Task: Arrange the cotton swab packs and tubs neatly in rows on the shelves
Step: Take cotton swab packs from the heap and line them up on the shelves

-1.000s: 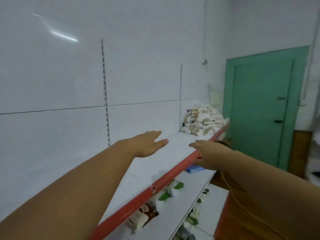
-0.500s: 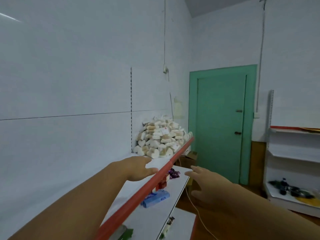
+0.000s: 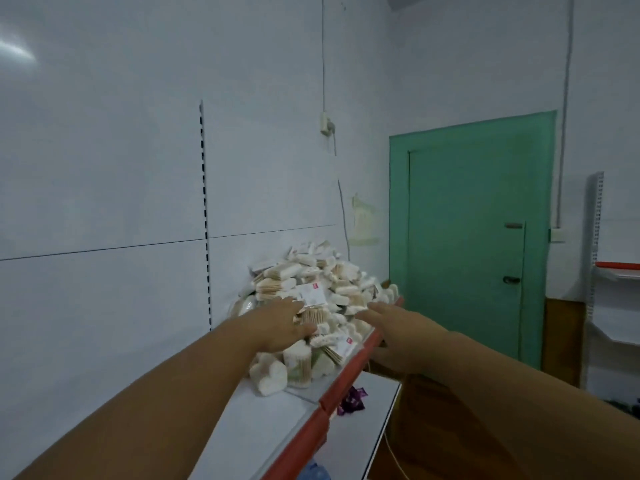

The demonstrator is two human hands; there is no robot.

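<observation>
- Left hand (image 3: 277,328): fingers flat on the heap of cotton swab packs (image 3: 323,292), gripping nothing; probably steadying it for sorting.
- Heap lies unsorted on the upper shelf (image 3: 265,426), against the wall.
- Right hand (image 3: 398,327): open, at the heap's front edge.
- Half a second earlier, both hands were well short of the heap.

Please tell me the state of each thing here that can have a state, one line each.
cotton swab packs: heaped in a loose pile, not in rows.
left hand: open, fingers resting on the pile.
right hand: open, stretched toward the pile's front edge.
green door: closed.
</observation>
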